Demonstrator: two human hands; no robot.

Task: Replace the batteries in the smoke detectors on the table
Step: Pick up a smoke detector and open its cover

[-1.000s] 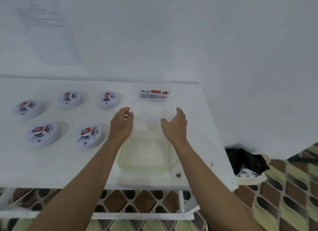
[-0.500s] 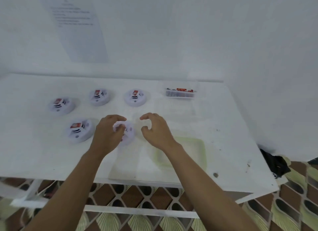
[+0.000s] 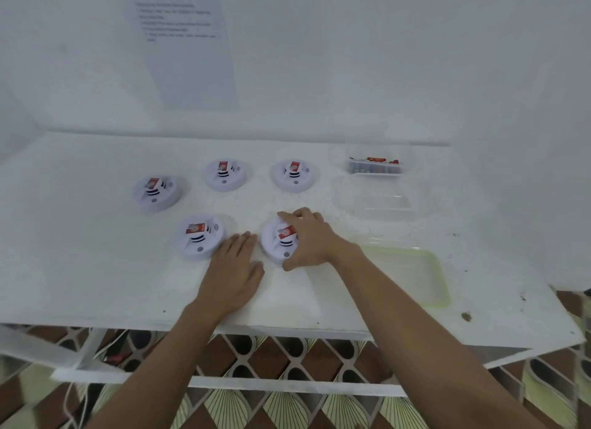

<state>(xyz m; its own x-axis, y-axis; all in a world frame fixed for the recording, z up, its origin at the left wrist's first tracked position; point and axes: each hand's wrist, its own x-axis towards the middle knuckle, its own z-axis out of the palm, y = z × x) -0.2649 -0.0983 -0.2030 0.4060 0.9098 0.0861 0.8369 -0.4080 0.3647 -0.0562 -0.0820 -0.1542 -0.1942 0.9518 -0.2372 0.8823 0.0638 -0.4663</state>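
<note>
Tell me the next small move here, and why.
Probably bring the left hand over to pinch the red battery out of the smoke detector: the right hand grips that detector, the battery sits exposed on top, and the left hand lies flat on the table, holding nothing.

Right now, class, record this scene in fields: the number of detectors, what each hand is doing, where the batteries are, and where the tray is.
Detectors: five round white plastic smoke detectors on the white table, three behind, two in front.
Right hand: fingers curled round the front right detector.
Left hand: flat on the table, between the front left detector and the gripped one.
Batteries: in the small clear plastic box, back right.
Tray: green-rimmed tray, front right.
</note>
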